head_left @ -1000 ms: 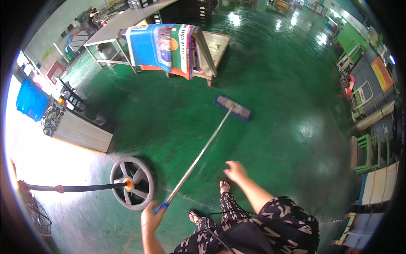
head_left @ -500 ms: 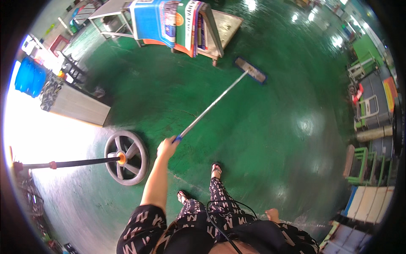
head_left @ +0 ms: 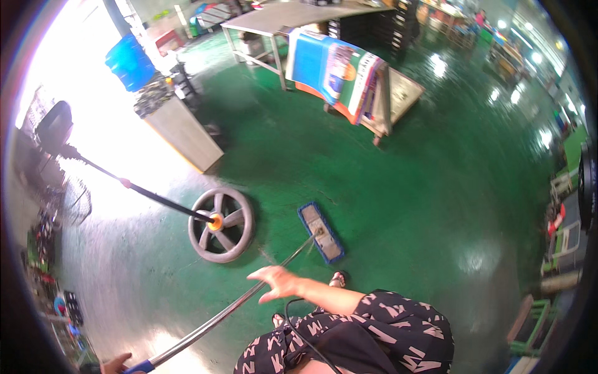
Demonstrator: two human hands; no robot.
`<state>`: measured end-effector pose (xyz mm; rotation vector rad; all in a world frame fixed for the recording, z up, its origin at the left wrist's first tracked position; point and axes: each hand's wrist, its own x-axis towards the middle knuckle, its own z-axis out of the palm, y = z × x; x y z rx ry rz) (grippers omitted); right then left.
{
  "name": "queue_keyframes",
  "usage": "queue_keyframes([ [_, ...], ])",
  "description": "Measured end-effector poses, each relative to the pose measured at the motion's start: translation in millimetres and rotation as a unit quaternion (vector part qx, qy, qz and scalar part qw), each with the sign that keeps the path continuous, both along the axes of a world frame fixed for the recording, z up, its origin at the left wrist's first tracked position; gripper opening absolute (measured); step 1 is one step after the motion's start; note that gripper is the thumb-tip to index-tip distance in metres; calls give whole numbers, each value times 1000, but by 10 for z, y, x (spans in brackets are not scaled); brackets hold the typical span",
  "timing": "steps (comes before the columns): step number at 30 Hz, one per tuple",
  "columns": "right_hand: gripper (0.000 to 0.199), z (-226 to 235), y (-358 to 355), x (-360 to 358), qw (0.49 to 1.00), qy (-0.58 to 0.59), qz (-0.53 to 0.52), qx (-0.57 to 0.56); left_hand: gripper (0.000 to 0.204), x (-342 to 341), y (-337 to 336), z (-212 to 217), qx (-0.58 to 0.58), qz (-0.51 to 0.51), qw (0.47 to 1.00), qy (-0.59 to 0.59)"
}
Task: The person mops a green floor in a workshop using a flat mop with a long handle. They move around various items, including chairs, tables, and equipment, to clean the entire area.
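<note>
A flat mop (head_left: 321, 233) with a blue-edged head lies on the green floor just ahead of my feet. Its metal pole slants down to the lower left and ends in a blue grip. Around that grip, at the lower left rim, my left hand (head_left: 115, 363) is closed; part of it is cut off by the picture's edge. My right hand (head_left: 277, 283) reaches across my body to the middle of the pole. Its fingers are spread and not wrapped round the pole.
Left of the mop stands a pedestal fan's round grey base (head_left: 248, 232). A low cabinet (head_left: 184, 134) and a blue bin (head_left: 129, 62) are at the far left. Ahead, a wheeled cart (head_left: 403, 93) carries printed sheets, with a metal table (head_left: 274, 23) behind. Green-framed racks (head_left: 529, 324) line the right.
The mop head has come from far ahead to near my feet. My left hand has drawn the grip back to the lower left, and my right hand has swung across to the pole.
</note>
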<state>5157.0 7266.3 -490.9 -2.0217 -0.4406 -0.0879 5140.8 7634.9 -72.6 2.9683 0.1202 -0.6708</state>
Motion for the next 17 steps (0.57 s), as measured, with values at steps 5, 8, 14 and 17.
queue_keyframes([
  [5, 42, 553, 1850, 14, 986, -28, 164, 4, 63, -704, 525, 231, -19, -90, 954, -284],
  [8, 26, 90, 2279, 76, 986, -118, -11, -117, 80, -543, 1070, -243, -195, -156, 901, -355],
  [14, 8, -164, 3237, 215, 964, -182, -54, -188, 83, -1727, 3006, -2018, -433, 350, 719, -416],
  [17, 7, -360, 3585, 487, 977, -87, -6, -195, 77, -2497, 3662, -2936, -258, 481, 781, -304],
])
